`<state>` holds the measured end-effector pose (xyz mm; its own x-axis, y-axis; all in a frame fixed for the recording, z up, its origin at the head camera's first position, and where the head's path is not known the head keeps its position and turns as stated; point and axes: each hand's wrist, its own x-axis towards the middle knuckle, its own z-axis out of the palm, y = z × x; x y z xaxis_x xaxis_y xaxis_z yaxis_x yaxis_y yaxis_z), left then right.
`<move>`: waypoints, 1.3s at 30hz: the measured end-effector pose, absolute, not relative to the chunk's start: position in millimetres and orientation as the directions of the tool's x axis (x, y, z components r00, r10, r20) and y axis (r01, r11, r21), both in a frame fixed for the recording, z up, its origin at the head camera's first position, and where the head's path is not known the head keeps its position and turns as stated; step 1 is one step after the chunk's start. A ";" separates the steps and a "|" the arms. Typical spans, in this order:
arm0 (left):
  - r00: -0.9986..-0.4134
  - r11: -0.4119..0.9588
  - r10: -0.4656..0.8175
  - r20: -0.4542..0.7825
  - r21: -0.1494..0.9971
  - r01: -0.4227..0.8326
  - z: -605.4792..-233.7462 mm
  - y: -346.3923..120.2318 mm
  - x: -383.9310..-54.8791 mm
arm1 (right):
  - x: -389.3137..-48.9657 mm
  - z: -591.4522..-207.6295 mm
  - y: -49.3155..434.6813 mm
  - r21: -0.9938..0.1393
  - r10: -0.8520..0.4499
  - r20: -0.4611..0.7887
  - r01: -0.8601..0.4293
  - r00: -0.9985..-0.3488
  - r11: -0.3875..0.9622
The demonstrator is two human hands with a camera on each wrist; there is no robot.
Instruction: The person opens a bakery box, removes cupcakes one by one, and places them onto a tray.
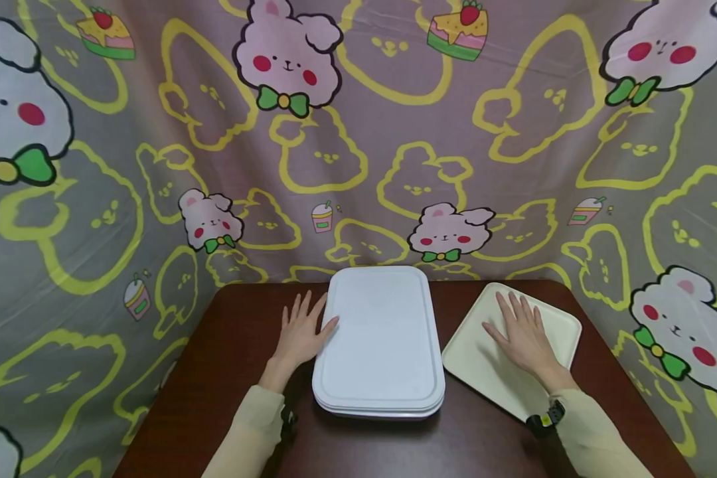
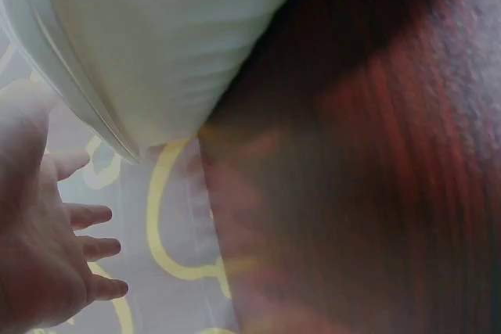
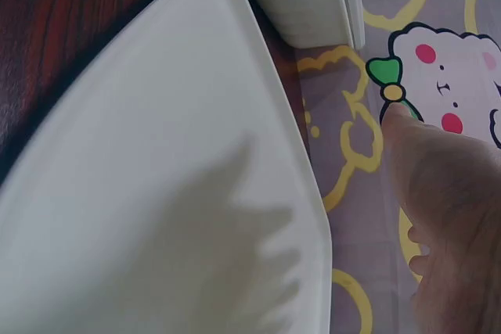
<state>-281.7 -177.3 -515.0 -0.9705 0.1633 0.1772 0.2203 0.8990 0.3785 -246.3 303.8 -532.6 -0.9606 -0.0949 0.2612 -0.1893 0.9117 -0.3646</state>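
Observation:
In the head view a white lidded box stands in the middle of the table. My left hand is beside its left edge with fingers spread, the thumb overlapping the lid's rim. The left wrist view shows the box's side wall and the left hand with straight fingers near its lid edge. A cream rectangular tray lies turned at an angle to the right of the box. Over it, my right hand is spread flat, holding nothing; its shadow falls on the tray in the right wrist view.
The dark brown wooden table carries the box and tray. A curtain printed with white rabbits and yellow outlines hangs behind the table and along both sides. A dark watch-like band sits on the right wrist.

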 end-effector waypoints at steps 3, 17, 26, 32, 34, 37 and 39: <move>-0.961 0.893 0.194 0.195 0.370 0.255 -508.6 -170.1 -279.2 | -244.0 -532.1 306.8 -0.356 -0.096 0.266 -0.190 -0.959 0.915; -0.900 0.840 0.403 0.164 0.325 0.436 -483.0 -112.6 -270.4 | -230.2 -530.7 329.5 -0.361 -0.083 0.193 -0.149 -0.978 0.921; -0.826 0.790 0.549 0.127 0.246 0.562 -474.8 -51.0 -265.8 | -215.4 -542.0 358.0 -0.373 -0.051 0.134 -0.098 -0.990 0.922; -0.792 0.767 0.606 0.079 0.209 0.607 -465.7 -17.7 -258.0 | -205.9 -550.6 371.6 -0.373 -0.012 0.089 -0.044 -0.996 0.927; -0.779 0.755 0.623 0.070 0.206 0.622 -462.4 -7.9 -254.4 | -202.9 -553.4 376.3 -0.373 0.003 0.075 -0.025 -0.997 0.928; -0.764 0.743 0.644 0.049 0.201 0.639 -460.1 6.5 -251.1 | -199.7 -556.7 381.5 -0.372 0.019 0.064 -0.007 -0.998 0.928; -0.758 0.737 0.651 0.047 0.200 0.646 -460.0 15.8 -249.9 | -198.6 -558.5 383.9 -0.370 0.024 0.058 0.001 -0.998 0.929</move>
<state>-249.9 15.8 -460.0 -0.7576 0.6511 0.0468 0.6457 0.7368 0.2005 -198.6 383.9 -558.5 -0.9980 0.0243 0.0584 0.0009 0.9288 -0.3705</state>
